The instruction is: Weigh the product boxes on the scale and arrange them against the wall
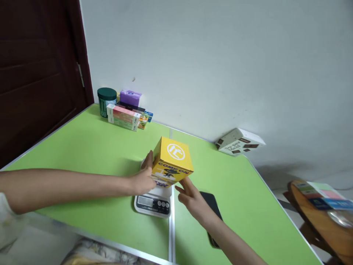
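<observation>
A yellow box (176, 154) with a white round logo on top and "COME ON" lettering on its front is tilted over a white kitchen scale (153, 205). My left hand (145, 178) is closed on the box's left side, thumb towards the front. At the lower right edge of the box, my right hand (190, 195) holds it with its fingertips, some of them hidden behind the box. The scale's small display and round buttons face me, while the box covers much of its platform. I cannot tell whether the box touches the platform.
A dark phone (211, 209) lies partly under my right forearm. Back left on the green table (82, 158) stand a green-lidded tub (107, 101), a pink-and-green box (123, 117) and a purple packet (130, 98). A white "Super Meal" box (239, 142) leans against the wall. A wooden stool (311, 224) is at right.
</observation>
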`<state>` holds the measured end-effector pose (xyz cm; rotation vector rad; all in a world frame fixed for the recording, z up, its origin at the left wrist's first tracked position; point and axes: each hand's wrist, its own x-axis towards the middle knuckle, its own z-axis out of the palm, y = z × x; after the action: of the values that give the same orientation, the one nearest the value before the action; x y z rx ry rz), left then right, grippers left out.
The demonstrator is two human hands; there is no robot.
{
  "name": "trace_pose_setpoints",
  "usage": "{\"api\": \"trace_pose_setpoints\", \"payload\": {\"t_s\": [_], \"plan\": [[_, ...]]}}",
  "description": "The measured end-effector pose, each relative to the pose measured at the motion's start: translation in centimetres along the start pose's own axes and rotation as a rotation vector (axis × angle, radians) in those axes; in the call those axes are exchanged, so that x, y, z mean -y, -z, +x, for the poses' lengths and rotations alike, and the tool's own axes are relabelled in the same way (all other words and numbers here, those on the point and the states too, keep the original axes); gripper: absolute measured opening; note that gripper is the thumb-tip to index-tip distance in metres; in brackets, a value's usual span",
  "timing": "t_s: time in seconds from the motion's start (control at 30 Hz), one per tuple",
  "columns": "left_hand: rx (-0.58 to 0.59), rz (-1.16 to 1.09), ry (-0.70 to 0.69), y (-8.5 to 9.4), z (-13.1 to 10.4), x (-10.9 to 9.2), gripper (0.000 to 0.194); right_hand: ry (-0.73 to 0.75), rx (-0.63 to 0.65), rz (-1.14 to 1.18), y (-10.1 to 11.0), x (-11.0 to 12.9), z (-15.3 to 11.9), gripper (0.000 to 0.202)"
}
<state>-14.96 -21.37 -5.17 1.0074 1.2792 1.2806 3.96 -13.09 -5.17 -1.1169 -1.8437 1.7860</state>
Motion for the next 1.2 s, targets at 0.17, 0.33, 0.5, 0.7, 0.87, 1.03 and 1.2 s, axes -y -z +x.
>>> {"api": "trace_pose_setpoints", "payload": {"t_s": [0.17, 0.33, 0.5, 0.7, 0.87, 1.03, 1.2], "plan": [[-0.113, 0.132, 0.210, 0.7, -0.9, -0.3, 0.116, -0.060, -0.080, -0.022, 0.9, 0.5, -0.2, 0.080], [0.000, 0.176, 0.109, -0.5, -1.2, -0.3, 0.112, -0.050, -0.109, -0.051, -1.0, 2.0, -0.4, 0.066], [0.040, 0.205, 0.001, -0.8, -1.2, -0.7, 0.109, -0.068, -0.165, -0.086, -2.3, 2.5, -0.9, 0.053], [-0.109, 0.212, -0.234, 3.4, -1.8, -2.5, 0.099, -0.101, -0.057, -0.038, -5.3, 4.6, 1.4, 0.047], [-0.320, 0.146, -0.265, 9.8, -2.1, -2.4, 0.088, 0.035, 0.059, 0.011, -12.5, 6.1, 7.0, 0.053], [-0.571, 0.192, -0.299, 17.0, -2.3, -0.2, 0.078, 0.260, 0.162, -0.056, -20.4, 5.7, 12.8, 0.059], [-0.755, 0.208, -0.328, 23.1, -1.4, 1.7, 0.063, 0.455, 0.189, -0.144, -25.8, 5.4, 17.5, 0.073]]}}
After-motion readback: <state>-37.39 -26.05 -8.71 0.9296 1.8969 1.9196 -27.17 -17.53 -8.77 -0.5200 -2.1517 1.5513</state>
